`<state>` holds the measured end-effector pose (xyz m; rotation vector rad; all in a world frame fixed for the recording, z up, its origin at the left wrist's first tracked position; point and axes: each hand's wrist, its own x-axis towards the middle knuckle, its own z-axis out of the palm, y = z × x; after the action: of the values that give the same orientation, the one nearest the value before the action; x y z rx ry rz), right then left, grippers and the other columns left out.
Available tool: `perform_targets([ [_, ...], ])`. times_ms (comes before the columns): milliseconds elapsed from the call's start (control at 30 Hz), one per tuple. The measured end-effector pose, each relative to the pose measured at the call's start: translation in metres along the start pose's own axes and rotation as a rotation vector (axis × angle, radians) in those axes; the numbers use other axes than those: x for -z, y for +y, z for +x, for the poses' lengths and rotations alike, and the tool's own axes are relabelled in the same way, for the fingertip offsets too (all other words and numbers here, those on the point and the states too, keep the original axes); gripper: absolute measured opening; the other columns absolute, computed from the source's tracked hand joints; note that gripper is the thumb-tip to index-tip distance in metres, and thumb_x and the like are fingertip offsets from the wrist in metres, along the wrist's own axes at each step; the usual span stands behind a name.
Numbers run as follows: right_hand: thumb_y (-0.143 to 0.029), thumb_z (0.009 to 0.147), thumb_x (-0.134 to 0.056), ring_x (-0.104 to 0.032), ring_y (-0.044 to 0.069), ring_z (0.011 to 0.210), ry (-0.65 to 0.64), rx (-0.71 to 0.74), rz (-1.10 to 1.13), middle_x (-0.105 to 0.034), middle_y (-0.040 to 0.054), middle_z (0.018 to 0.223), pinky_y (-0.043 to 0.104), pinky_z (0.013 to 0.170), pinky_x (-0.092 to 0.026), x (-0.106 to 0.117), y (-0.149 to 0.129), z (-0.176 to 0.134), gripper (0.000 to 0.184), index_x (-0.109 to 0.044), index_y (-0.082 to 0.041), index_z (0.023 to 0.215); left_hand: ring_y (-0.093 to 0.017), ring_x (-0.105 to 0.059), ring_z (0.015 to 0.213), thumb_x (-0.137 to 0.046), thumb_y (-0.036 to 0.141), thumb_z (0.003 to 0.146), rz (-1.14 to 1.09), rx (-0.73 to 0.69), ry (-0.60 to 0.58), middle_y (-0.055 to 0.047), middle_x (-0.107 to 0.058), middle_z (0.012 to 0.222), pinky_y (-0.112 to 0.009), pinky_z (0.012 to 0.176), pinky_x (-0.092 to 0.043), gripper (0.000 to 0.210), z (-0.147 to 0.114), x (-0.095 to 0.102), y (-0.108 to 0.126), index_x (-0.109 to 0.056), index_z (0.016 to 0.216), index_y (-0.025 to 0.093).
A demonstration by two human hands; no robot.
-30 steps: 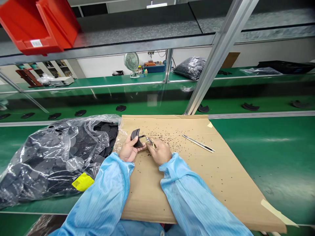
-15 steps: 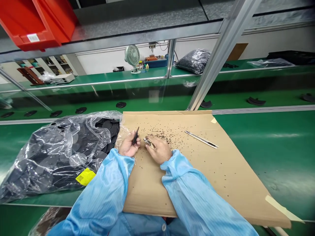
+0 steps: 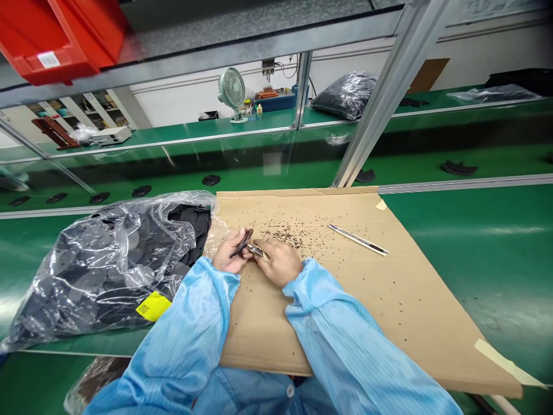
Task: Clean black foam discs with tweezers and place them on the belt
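Observation:
My left hand (image 3: 231, 253) is closed on a thin black disc (image 3: 242, 242), tilted so that I see it nearly edge-on. In my right hand (image 3: 279, 262) is a small shiny metal nail clipper (image 3: 258, 251), partly covered by my fingers. The clipper's tip meets the lower edge of the disc. Both hands are above a brown cardboard sheet (image 3: 345, 323). Many tiny black bits (image 3: 285, 235) lie scattered on the cardboard behind and beside my right hand. A utility knife (image 3: 358, 240) rests on the sheet to the right.
On the left lies a clear plastic bag (image 3: 108, 271) full of black discs, its mouth toward the cardboard. Several black pieces (image 3: 211, 180) sit along the green conveyor (image 3: 246, 199) behind. A metal post (image 3: 375, 98) rises at the back right, and a red bin (image 3: 64, 40) hangs upper left.
The disc in my left hand has turned and moved right, toward the clipper. The clipper's tip, apart from it before, now touches its edge. The view has shifted slightly.

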<state>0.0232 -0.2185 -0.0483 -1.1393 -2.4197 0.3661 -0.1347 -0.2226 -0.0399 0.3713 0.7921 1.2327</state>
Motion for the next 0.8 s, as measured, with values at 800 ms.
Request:
perform_targets([
  [800,-0.021,0.084,-0.048,-0.061,0.021,0.091,0.14,-0.091,0.063,-0.067,0.0072,0.099,0.03,0.08,-0.046,-0.001,0.009,0.001,0.028,-0.062,-0.021,0.109,-0.008,-0.051,0.052,-0.076,0.023,0.069,0.006,-0.155,0.093,0.0,-0.06,0.072,-0.021,0.048,-0.042,0.031,0.009,0.0,-0.009,-0.059,0.094,0.015],
])
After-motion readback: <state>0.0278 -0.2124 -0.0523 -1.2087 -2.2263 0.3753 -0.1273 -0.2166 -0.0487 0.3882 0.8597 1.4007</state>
